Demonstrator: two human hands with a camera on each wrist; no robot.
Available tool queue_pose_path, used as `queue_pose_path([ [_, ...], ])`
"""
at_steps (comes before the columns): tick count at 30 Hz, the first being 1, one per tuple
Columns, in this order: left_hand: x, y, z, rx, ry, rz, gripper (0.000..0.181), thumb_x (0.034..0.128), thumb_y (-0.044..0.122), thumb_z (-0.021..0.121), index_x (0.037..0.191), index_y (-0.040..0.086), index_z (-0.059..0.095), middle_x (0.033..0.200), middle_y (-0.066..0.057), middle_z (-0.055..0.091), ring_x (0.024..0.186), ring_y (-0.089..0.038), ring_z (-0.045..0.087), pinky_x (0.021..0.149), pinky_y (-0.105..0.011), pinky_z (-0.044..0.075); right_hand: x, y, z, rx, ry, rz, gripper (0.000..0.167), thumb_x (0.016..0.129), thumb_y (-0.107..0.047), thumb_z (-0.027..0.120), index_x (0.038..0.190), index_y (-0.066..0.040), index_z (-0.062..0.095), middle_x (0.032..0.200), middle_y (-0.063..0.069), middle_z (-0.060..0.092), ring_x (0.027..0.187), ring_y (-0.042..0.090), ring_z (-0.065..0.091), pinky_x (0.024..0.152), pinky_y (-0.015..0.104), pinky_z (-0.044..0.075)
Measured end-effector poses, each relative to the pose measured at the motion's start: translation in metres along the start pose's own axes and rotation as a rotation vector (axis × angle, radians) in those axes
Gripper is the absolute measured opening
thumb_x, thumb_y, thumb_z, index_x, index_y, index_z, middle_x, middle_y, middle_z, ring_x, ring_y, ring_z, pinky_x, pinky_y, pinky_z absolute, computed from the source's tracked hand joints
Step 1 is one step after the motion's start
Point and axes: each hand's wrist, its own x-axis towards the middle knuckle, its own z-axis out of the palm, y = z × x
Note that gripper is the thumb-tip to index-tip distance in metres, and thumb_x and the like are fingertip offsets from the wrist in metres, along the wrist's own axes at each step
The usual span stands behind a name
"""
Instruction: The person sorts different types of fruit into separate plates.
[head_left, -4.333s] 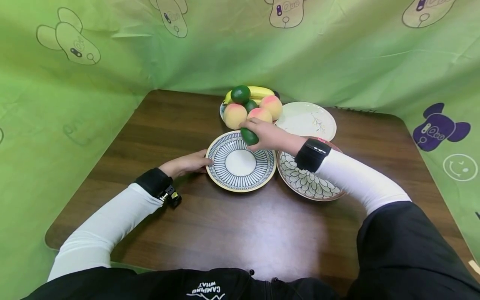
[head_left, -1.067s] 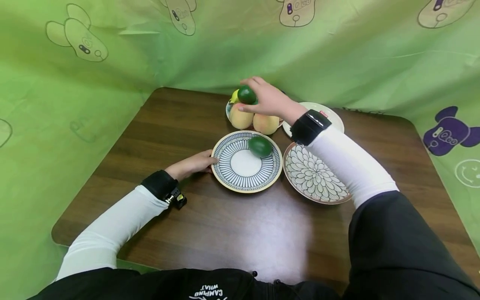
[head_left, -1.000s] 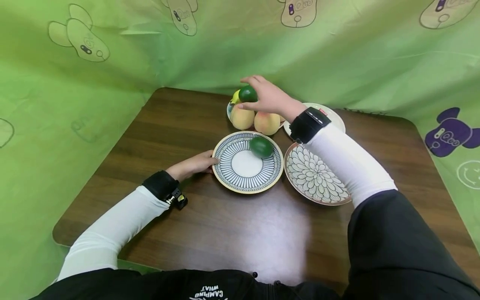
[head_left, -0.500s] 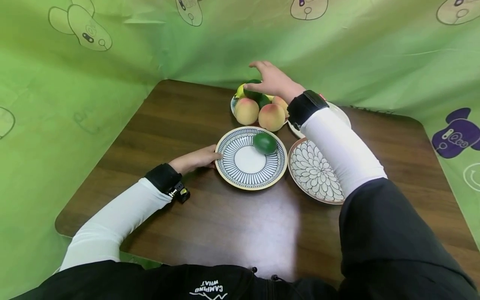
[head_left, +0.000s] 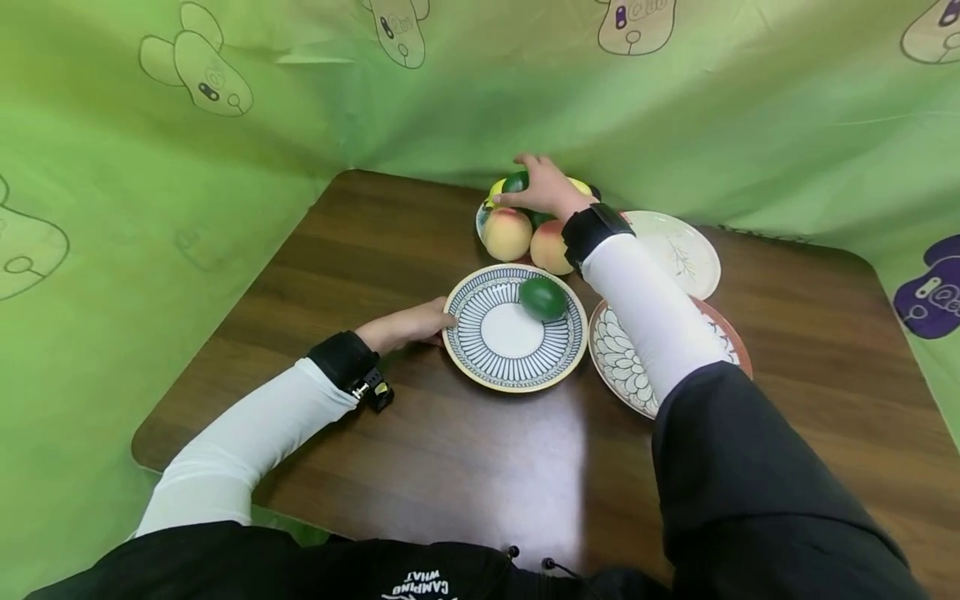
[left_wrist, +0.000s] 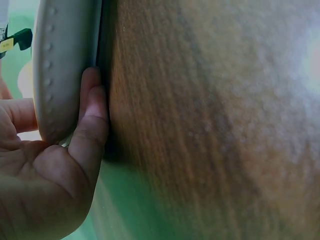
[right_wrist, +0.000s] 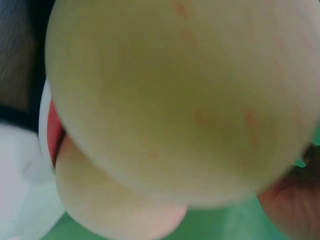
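My left hand (head_left: 412, 323) pinches the left rim of a blue-and-white striped plate (head_left: 495, 367), with the thumb on top. In the left wrist view, fingers (left_wrist: 92, 107) of that hand lie under the plate's pale side (left_wrist: 65, 70). One green avocado (head_left: 543, 299) lies on this plate. My right hand (head_left: 551, 187) is over the fruit bowl (head_left: 481, 218), thumb and fingers spread around another avocado (head_left: 516, 182); whether they touch it is hard to see. Peaches (head_left: 507, 234) sit just in front; one peach (right_wrist: 180, 100) fills most of the right wrist view.
A brown-rimmed plate with a petal pattern (head_left: 622, 362) stands to the right, partly under the right sleeve. Behind it lies a white plate with a twig design (head_left: 675, 250). Yellow bananas (head_left: 580, 187) lie at the back of the bowl. A green curtain (head_left: 450, 108) hangs behind the table.
The right hand set an avocado on the striped plate, then went back to the fruit bowl. It rose a little and has come down around another avocado. The left hand kept its hold.
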Motion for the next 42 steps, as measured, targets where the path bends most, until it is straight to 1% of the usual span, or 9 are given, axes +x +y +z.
queue_pose_path([
  [5,0.0,-0.006,0.005,-0.021,-0.015,-0.006,0.05,0.1047,0.004,0.033,0.154,-0.004,0.033,0.106,-0.008,0.067,0.075,-0.004,0.065,0.067,-0.018,0.053,0.003,0.007,0.016,0.014,0.01,0.019,0.086,0.095,-0.043,0.065,0.161,-0.005,0.025,0.163,0.027,0.028,0.147,0.038,0.037,0.123,0.048,0.035],
  [10,0.001,-0.007,0.007,-0.008,-0.001,0.006,0.05,0.1047,0.005,0.034,0.153,-0.004,0.034,0.1,-0.006,0.068,0.073,-0.003,0.063,0.065,-0.018,0.051,0.004,0.008,0.021,0.029,0.056,0.02,0.079,0.094,-0.036,0.066,0.156,-0.002,0.032,0.156,0.028,0.036,0.14,0.038,0.044,0.119,0.047,0.039],
  [17,0.001,-0.005,0.003,0.0,0.016,0.007,0.048,0.1038,0.005,0.035,0.151,-0.004,0.035,0.102,-0.006,0.067,0.073,-0.004,0.063,0.066,-0.018,0.052,0.006,0.01,0.024,0.041,0.119,0.015,0.074,0.094,-0.034,0.066,0.153,-0.001,0.035,0.152,0.027,0.041,0.137,0.038,0.047,0.118,0.046,0.041],
  [22,0.001,-0.009,0.003,-0.01,0.008,-0.001,0.047,0.1044,0.005,0.035,0.151,-0.004,0.036,0.101,-0.005,0.067,0.075,-0.004,0.064,0.067,-0.018,0.052,0.005,0.012,0.026,0.06,0.132,0.022,0.072,0.093,-0.033,0.067,0.151,-0.002,0.037,0.151,0.027,0.041,0.134,0.038,0.048,0.115,0.048,0.044],
  [25,0.002,-0.009,0.003,-0.01,0.019,-0.007,0.047,0.1045,0.005,0.035,0.151,-0.004,0.036,0.1,-0.005,0.067,0.075,-0.004,0.064,0.067,-0.018,0.052,0.005,0.013,0.024,0.061,0.144,0.019,0.073,0.092,-0.033,0.067,0.152,-0.002,0.037,0.152,0.027,0.041,0.135,0.039,0.048,0.114,0.048,0.045],
  [30,0.005,-0.009,0.001,0.002,0.044,-0.016,0.045,0.1044,0.006,0.036,0.149,-0.004,0.038,0.096,-0.002,0.066,0.073,-0.004,0.063,0.066,-0.017,0.051,0.002,0.013,0.015,0.063,0.194,-0.011,0.073,0.094,-0.031,0.067,0.153,0.0,0.036,0.155,0.027,0.04,0.138,0.04,0.046,0.114,0.049,0.045],
  [33,0.007,-0.009,-0.001,0.006,0.032,-0.013,0.044,0.1039,0.005,0.036,0.147,-0.004,0.042,0.093,-0.001,0.067,0.072,-0.004,0.063,0.064,-0.018,0.051,-0.004,0.012,0.01,0.067,0.209,-0.036,0.073,0.095,-0.031,0.068,0.154,-0.001,0.036,0.157,0.026,0.039,0.139,0.04,0.046,0.115,0.049,0.045],
  [37,0.007,-0.01,-0.002,-0.001,0.007,0.003,0.045,0.1037,0.005,0.035,0.147,-0.005,0.042,0.096,-0.002,0.068,0.074,-0.004,0.064,0.066,-0.018,0.052,-0.017,0.01,0.003,0.065,0.22,-0.079,0.074,0.095,-0.031,0.07,0.154,-0.003,0.037,0.158,0.024,0.038,0.138,0.04,0.048,0.113,0.051,0.046],
  [42,0.008,-0.011,-0.007,-0.014,0.013,0.011,0.047,0.1043,0.005,0.034,0.15,-0.004,0.04,0.102,-0.005,0.068,0.077,-0.004,0.064,0.068,-0.019,0.052,-0.034,0.005,-0.003,0.032,0.238,-0.159,0.074,0.093,-0.03,0.073,0.153,-0.003,0.04,0.158,0.023,0.038,0.136,0.042,0.048,0.113,0.053,0.045],
])
